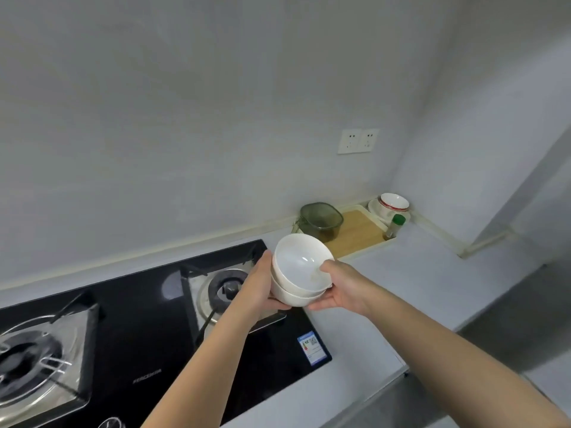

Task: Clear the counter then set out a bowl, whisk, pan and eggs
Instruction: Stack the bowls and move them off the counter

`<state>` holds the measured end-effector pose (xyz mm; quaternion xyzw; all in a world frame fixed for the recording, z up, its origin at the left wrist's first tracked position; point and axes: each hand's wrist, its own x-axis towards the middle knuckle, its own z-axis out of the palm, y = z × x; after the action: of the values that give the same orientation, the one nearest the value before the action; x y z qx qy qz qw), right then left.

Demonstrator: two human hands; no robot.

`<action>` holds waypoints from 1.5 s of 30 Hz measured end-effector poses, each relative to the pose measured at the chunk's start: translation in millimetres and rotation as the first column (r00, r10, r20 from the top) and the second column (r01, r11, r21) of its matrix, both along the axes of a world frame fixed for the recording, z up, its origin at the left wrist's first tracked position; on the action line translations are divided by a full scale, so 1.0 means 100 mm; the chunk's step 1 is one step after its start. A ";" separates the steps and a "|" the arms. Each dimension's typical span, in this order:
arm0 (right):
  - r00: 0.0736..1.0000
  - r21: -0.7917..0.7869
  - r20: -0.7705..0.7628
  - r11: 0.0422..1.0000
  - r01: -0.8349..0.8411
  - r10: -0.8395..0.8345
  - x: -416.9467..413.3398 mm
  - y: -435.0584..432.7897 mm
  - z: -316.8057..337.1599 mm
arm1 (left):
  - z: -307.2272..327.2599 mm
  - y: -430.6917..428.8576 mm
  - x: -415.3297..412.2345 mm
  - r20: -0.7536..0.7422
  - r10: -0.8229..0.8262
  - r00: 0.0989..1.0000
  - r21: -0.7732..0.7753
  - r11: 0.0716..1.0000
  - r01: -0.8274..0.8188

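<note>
Two stacked white bowls (296, 268) hang in the air above the right edge of the black gas hob (148, 332). My left hand (258, 287) cups the stack from the left and below. My right hand (338, 287) grips its right side, thumb over the top bowl's rim. The top bowl is empty and tilts toward me. No whisk, pan or eggs show in view.
A wooden tray (360, 233) sits at the back of the grey counter (411, 282), holding a green glass container (321, 222) and a green-capped bottle (395, 225). A red-rimmed bowl on a plate (393, 203) stands in the corner. Wall sockets (358, 141) are above.
</note>
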<state>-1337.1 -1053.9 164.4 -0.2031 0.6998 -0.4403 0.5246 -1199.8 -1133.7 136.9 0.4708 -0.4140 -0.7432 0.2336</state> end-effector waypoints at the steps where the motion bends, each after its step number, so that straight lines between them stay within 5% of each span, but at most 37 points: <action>1: 1.000 -0.002 0.002 1.000 0.013 -0.013 -0.15 -0.01 0.02 | 0.02 -0.02 -0.14 0.003 -0.034 0.999 -0.028 0.999 0.034; 11: 1.000 -0.001 0.000 1.000 -0.002 0.002 -1.44 -0.36 -0.02 | 0.07 -0.26 -1.31 0.010 -0.204 0.979 -0.201 0.958 0.202; 19: 0.999 0.029 -0.028 0.999 -0.020 0.021 -2.80 -0.79 0.07 | 0.14 -0.61 -2.71 0.022 -0.120 0.993 -0.193 0.974 0.122; 34: 0.971 -0.062 -0.112 0.977 0.204 -0.209 -5.39 -1.39 -0.11 | 0.05 -1.53 -5.38 0.160 -0.271 0.949 -0.200 0.933 0.300; 45: 0.896 -0.038 -0.219 0.921 0.387 -0.385 -6.34 -1.86 -0.71 | -0.47 -2.07 -6.41 0.364 -0.228 0.903 -0.225 0.919 0.323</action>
<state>-1970.7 -1239.5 93.2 -0.1067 0.7816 -0.5080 0.3460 -1840.8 -1340.8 90.4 0.4869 -0.6111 -0.6131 0.1167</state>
